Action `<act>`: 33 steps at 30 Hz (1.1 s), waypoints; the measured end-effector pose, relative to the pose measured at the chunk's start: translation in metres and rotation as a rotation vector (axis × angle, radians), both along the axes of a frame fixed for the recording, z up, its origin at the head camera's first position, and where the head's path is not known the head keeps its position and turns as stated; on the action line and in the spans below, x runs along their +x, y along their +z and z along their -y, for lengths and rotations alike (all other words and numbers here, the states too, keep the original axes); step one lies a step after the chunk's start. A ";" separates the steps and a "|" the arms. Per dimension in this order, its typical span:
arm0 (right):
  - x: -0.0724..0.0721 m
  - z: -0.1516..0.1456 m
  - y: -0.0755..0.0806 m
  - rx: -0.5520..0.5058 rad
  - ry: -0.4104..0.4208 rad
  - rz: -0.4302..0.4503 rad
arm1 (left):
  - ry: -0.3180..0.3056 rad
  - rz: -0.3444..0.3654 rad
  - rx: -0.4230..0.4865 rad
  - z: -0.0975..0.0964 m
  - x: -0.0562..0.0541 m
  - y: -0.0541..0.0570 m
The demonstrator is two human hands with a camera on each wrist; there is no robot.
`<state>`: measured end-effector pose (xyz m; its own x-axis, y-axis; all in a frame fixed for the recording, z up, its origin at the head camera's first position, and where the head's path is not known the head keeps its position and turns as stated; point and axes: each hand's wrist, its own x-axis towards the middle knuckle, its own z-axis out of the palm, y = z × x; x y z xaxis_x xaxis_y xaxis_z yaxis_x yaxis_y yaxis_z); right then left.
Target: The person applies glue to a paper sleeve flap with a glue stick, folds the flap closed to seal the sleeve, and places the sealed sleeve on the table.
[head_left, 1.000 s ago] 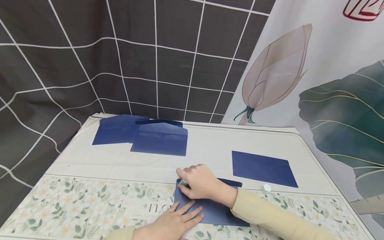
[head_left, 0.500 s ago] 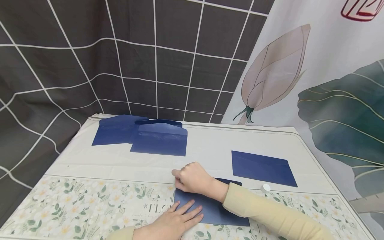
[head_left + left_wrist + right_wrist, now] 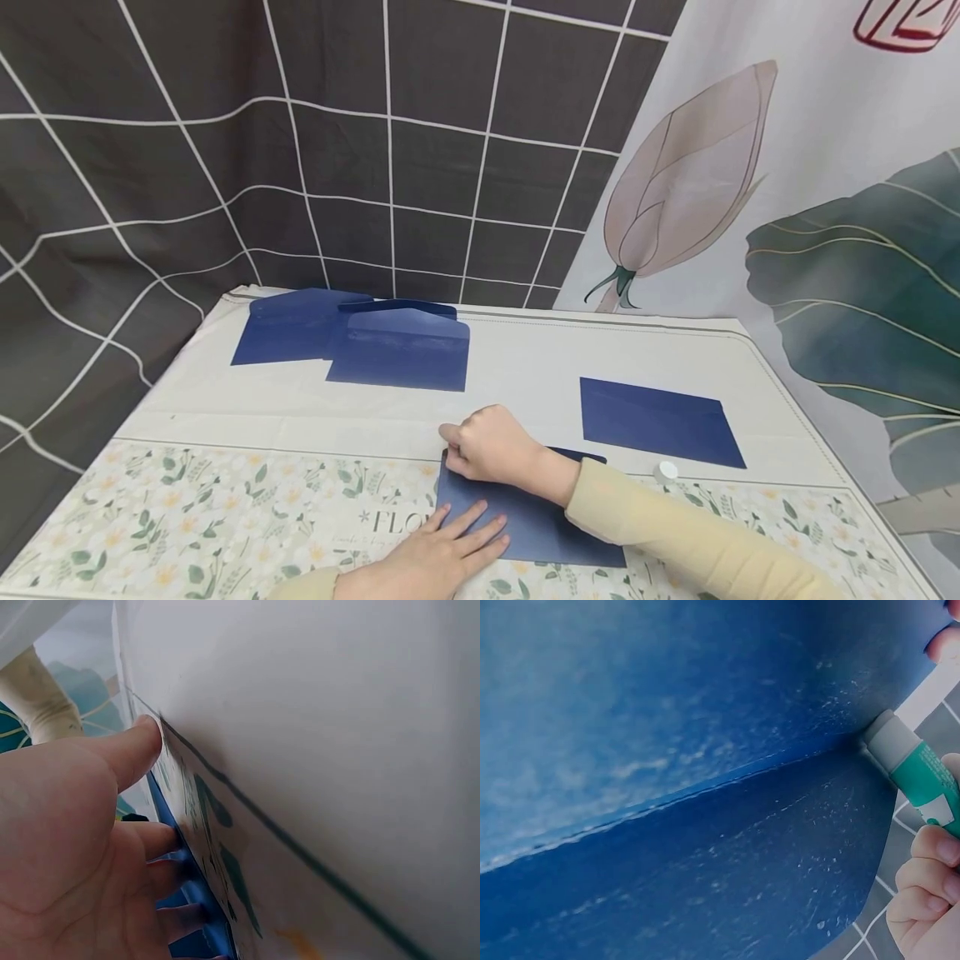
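Right hand has a green glue stick grasped in curled fingers; head view hides the stick behind the fist, right wrist cam shows it clearly. Its grey tip is at the end of the flap crease on the blue envelope, at the edge. Whitish streaks run along the crease and speckle the paper on both sides. Envelope lies near the front of the table, over the floral band, right hand at its far left corner. Left hand is flat, fingers spread on the near left part of the envelope, gripping nothing. White round cap sits just right of the envelope, beyond the right sleeve. Another envelope lies behind the cap. Back left: overlapping envelopes, front one with flap up. Dark grid curtain behind, flower-print curtain at right.
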<state>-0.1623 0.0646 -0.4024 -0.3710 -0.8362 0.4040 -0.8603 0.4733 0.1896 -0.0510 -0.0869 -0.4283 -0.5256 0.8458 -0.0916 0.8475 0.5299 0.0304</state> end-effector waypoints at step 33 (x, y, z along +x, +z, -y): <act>0.005 -0.049 -0.006 -0.081 -0.092 0.007 | 0.014 0.087 -0.010 -0.002 -0.002 -0.001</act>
<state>-0.1577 0.1135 -0.4087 -0.4474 -0.7632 0.4663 -0.8137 0.5637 0.1420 -0.0531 -0.0852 -0.4291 -0.5271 0.8372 -0.1461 0.8344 0.5424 0.0980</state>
